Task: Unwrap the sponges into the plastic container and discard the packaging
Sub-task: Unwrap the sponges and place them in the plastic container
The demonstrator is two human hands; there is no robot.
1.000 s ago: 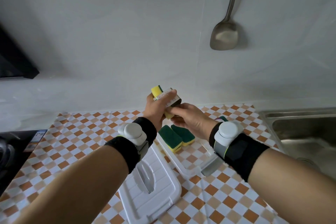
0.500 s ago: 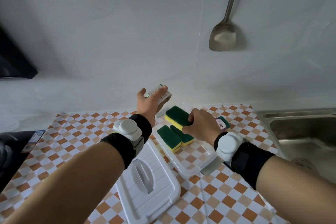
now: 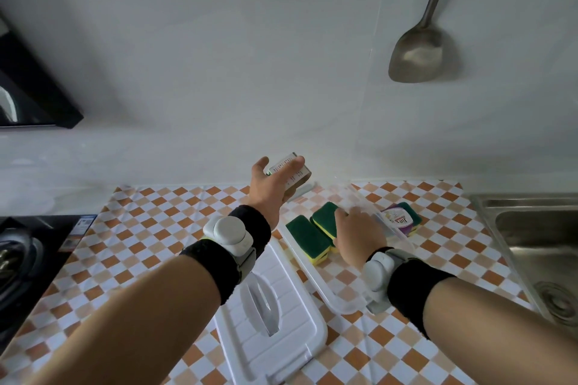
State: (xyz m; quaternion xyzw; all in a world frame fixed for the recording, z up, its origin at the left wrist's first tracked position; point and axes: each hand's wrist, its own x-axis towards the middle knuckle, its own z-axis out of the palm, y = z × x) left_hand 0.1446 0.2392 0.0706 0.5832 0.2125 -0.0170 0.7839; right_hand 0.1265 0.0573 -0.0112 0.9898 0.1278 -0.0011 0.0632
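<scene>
White ribbed plastic makes up the lid (image 3: 269, 316) lying nearest on the orange-and-white checked mat (image 3: 140, 247), its slotted handle facing up, just left of the clear plastic container (image 3: 337, 300). Both forearms reach forward over it, each with a black band and a pale grey wrist device. Inside the container, toward its far end, lie green-topped, yellow-bottomed sponges: one (image 3: 308, 239) lies flat on the left, and a second (image 3: 325, 217) sits just beside it under the right hand (image 3: 356, 236), whose fingers are curled down onto it and lightly closed on its edge. Past the container's right wall, on the mat, rests another sponge (image 3: 403, 219) still in its wrapper, with a white and purple label whose writing is too blurred to read. To the right is a steel sink (image 3: 531, 228); at the near left edge is a black stove top (image 3: 37, 256) bearing a small sticker that cannot be read. Farther off and raised above the mat, the left hand (image 3: 272, 187) is half closed around an empty paper sleeve (image 3: 289, 170), thumb on one side and fingers across its printed face; rows of small print show there but are illegible. On the far white wall hangs a metal spatula (image 3: 422, 53), and a black hood (image 3: 34, 94) juts in at the left.
</scene>
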